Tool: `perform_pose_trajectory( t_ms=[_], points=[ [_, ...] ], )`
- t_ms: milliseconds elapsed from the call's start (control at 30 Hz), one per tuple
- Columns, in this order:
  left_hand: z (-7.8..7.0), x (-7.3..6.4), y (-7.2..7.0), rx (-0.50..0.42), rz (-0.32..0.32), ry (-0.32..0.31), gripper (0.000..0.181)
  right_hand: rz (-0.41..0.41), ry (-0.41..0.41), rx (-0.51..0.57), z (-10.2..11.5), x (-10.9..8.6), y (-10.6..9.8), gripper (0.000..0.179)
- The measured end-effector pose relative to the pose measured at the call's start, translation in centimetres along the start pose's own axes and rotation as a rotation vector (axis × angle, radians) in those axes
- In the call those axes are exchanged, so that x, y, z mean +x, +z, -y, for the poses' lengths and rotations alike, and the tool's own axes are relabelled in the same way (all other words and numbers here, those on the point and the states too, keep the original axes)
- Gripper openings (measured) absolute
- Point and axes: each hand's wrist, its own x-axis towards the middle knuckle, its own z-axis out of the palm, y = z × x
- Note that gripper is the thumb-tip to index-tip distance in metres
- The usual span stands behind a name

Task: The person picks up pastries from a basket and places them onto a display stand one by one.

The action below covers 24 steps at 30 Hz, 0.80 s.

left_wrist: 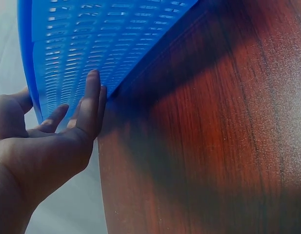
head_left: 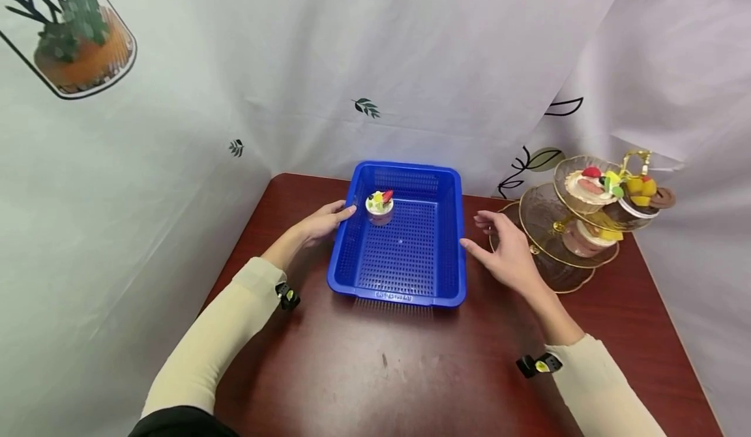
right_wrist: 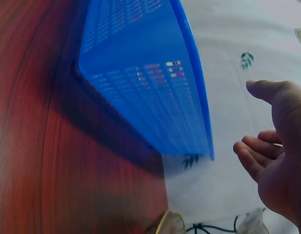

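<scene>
A blue plastic basket [head_left: 399, 248] with slotted walls stands on the table. Inside, near its left wall, sits a small dessert cup [head_left: 380, 209] topped with cream and fruit. My left hand [head_left: 321, 222] holds the basket's left side, thumb over the rim and fingers along the outer wall; in the left wrist view the hand [left_wrist: 57, 131] has its fingertips against the slots. Off the basket's right side, my right hand [head_left: 503, 254] hovers with thumb and fingers spread. From the right wrist, a gap shows between that hand [right_wrist: 272, 146] and the rim.
On the right stands a tiered glass stand [head_left: 540, 222] with gold rims. Its top tier bears a cream tart [head_left: 587, 192] and a chocolate dessert [head_left: 630, 210]; a pink dessert [head_left: 583, 240] sits below. A printed white cloth [head_left: 422, 65] hangs behind the brown table [head_left: 352, 365].
</scene>
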Motion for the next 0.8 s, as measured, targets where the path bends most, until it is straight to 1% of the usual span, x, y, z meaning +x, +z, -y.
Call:
perform_pose_trajectory(
  t_ms=[133, 300, 367, 533, 700, 800],
  points=[
    [-0.1, 0.0, 0.1, 0.027, -0.008, 0.000, 0.068, 0.026, -0.011, 0.023, 0.4, 0.9, 1.0, 0.065],
    [-0.2, 0.0, 0.3, 0.033, -0.017, -0.003, 0.067, 0.058, -0.056, 0.048, 1.0, 2.1, 2.0, 0.066],
    [-0.2, 0.0, 0.3, 0.037, -0.022, -0.009, 0.067, 0.078, -0.059, 0.053, 1.2, 2.5, 2.3, 0.068],
    [-0.1, 0.0, 0.3, 0.057, -0.019, -0.015, 0.068, 0.135, -0.025, 0.077, 1.9, 3.5, 3.0, 0.070],
    [-0.4, -0.2, 0.3, 0.070, -0.016, -0.002, 0.063, 0.161, -0.005, 0.098, 2.5, 4.9, 3.7, 0.071],
    [-0.5, -0.2, 0.4, 0.070, -0.013, 0.002, 0.062, 0.192, 0.006, 0.113, 2.9, 5.6, 4.4, 0.074]
  ],
)
